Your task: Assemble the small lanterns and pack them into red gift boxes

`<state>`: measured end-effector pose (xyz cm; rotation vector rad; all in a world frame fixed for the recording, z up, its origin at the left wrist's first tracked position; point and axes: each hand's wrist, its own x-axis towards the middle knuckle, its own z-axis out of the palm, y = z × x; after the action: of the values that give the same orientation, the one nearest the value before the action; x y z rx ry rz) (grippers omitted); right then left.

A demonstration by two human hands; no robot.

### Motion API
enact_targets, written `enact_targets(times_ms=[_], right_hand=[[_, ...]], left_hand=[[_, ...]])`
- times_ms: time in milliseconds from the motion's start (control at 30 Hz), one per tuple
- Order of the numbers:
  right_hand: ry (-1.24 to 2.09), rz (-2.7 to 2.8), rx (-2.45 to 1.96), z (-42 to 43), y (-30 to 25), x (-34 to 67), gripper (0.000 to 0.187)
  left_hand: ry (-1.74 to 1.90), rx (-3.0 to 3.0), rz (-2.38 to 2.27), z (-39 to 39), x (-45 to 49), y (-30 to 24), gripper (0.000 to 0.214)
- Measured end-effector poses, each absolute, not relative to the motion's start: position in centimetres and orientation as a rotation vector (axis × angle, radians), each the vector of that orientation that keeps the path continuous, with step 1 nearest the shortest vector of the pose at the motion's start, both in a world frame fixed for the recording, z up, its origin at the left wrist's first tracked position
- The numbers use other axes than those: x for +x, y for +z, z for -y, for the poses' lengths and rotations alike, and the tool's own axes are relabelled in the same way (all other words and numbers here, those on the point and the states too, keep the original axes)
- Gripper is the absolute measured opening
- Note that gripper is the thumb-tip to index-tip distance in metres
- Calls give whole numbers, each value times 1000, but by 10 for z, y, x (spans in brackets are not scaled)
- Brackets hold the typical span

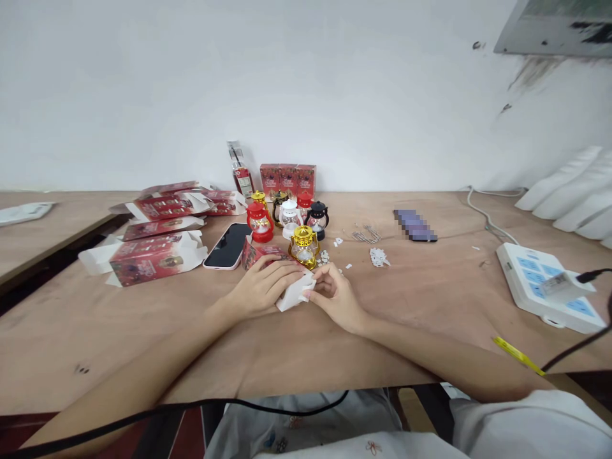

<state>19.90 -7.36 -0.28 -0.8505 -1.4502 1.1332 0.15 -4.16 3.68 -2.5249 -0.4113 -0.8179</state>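
A red printed cardboard box (266,251) lies tilted in front of me, its white end flap (295,293) facing my right side. My left hand (264,285) wraps over the box from the left, fingers closed on it. With thumb and fingers pinched, my right hand (337,297) grips the edge of the white flap. Just behind the hands stands a gold miniature lantern (305,246). Behind that are a red lantern (261,223), a white lantern (289,218), a black lantern (317,219) and a few more, partly hidden.
Flattened red boxes (157,255) pile up at left beside a phone (228,246). Upright boxes (287,178) and a bottle (241,175) stand by the wall. Metal hooks (367,234), white tags (378,257), another phone (415,225) and a power strip (549,287) lie rightward.
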Motion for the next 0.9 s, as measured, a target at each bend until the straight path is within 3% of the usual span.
enact_targets(times_ms=[167, 367, 467, 600, 667, 800, 900], right_hand=[[1199, 1442, -811, 73, -3, 200, 53], [1178, 1706, -611, 74, 1, 207, 60], [1044, 1864, -490, 77, 4, 209, 63], [609, 1927, -397, 75, 2, 214, 61], [350, 1941, -382, 71, -2, 217, 57], [-139, 1941, -504, 60, -10, 221, 50], [-399, 2005, -458, 57, -7, 223, 50]], left_hand=[[-894, -2482, 331, 44, 4, 36, 25], [-997, -2337, 141, 54, 3, 36, 14], [-1028, -2270, 35, 59, 3, 33, 8], [-1106, -2190, 81, 57, 3, 25, 13], [-1188, -2165, 188, 55, 3, 22, 29], [-1509, -2222, 540, 53, 3, 21, 94], [-1705, -2334, 804, 55, 2, 21, 111]])
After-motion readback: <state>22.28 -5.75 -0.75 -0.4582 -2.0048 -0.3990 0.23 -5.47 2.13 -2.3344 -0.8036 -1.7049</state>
